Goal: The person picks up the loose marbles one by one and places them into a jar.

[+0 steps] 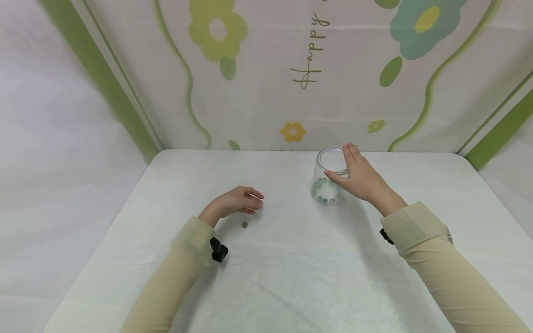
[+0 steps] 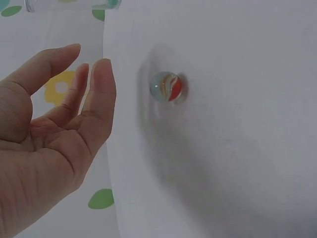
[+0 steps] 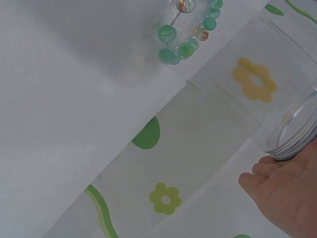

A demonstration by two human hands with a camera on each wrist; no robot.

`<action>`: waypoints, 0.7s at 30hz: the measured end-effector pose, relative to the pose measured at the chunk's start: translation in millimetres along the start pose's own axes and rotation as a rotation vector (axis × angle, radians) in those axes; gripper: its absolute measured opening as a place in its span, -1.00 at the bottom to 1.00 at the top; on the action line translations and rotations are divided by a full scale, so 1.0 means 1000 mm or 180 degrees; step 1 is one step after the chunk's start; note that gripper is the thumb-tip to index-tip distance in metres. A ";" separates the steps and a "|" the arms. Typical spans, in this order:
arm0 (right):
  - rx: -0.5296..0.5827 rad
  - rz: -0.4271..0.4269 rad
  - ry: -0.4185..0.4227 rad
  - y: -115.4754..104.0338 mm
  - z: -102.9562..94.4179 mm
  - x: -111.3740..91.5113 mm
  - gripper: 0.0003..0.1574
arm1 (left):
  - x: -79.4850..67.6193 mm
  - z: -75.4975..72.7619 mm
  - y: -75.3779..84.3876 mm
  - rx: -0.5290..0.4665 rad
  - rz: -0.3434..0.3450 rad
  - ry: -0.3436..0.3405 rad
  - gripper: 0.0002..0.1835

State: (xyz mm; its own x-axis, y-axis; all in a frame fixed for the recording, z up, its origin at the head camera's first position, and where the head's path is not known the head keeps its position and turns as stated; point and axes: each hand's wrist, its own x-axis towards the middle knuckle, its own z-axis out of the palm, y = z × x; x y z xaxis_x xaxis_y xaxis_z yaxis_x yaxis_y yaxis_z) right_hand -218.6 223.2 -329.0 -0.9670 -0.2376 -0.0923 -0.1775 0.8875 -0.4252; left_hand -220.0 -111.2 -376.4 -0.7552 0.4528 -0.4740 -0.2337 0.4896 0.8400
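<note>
A clear jar (image 1: 318, 178) stands upright near the far edge of the table. Several greenish marbles (image 3: 167, 34) lie round its bottom. At the jar's rim (image 3: 292, 136) is my right hand (image 1: 362, 178), its fingers straight and the thumb spread along the near side of the mouth. One loose marble (image 2: 166, 87), clear with red and white swirls, lies on the tabletop. My left hand (image 1: 233, 202) hovers just above and beyond this marble, fingers loosely bent and apart, holding nothing; the left wrist view shows a gap between marble and fingertips.
A white cloth covers the table (image 1: 270, 277). Behind its far edge hangs a printed curtain (image 1: 258, 101) with flowers and green vines. Black wrist devices (image 1: 219, 250) sit at both cuffs.
</note>
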 end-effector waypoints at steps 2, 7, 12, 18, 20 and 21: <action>-0.0005 -0.0003 0.0000 0.000 0.000 0.000 0.25 | -0.002 -0.001 -0.002 0.0034 -0.0010 0.0018 -0.55; -0.0017 -0.0009 0.0002 0.000 0.000 0.000 0.25 | -0.007 -0.004 -0.008 0.0112 -0.0049 0.0046 -0.56; -0.0024 -0.0019 0.0018 0.000 -0.001 0.000 0.24 | -0.011 -0.007 -0.013 0.0180 -0.0104 0.0079 -0.57; -0.0024 -0.0019 0.0014 0.000 -0.001 0.000 0.24 | -0.013 -0.009 -0.019 0.0234 -0.0160 0.0118 -0.58; -0.0031 -0.0016 0.0006 0.000 -0.001 -0.001 0.24 | -0.014 -0.009 -0.021 0.0261 -0.0182 0.0125 -0.58; -0.0035 -0.0015 0.0000 0.000 -0.001 -0.001 0.24 | -0.014 -0.009 -0.022 0.0279 -0.0185 0.0124 -0.59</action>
State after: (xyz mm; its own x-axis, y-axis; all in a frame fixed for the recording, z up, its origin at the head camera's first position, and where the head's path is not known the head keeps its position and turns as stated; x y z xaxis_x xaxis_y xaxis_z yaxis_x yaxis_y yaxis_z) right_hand -218.2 223.4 -327.8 -0.9661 -0.2419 -0.0901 -0.1842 0.8906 -0.4158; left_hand -209.7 -135.6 -385.7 -0.7656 0.3931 -0.5092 -0.2246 0.5784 0.7842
